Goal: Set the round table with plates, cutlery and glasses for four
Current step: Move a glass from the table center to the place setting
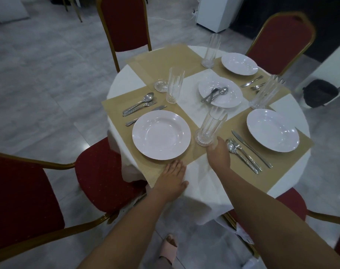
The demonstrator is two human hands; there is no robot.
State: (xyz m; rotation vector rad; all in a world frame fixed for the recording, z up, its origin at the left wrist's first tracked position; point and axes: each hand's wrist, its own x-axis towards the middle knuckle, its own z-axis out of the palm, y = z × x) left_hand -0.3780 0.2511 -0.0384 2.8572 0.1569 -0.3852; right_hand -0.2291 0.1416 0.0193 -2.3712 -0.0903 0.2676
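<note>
Near the surface's (202, 177) front edge, my right hand (218, 152) grasps a tilted glass (210, 126) while my left hand (172, 181) lies flat, fingers released.

No readable text, label, brand, number or sign anywhere.
</note>
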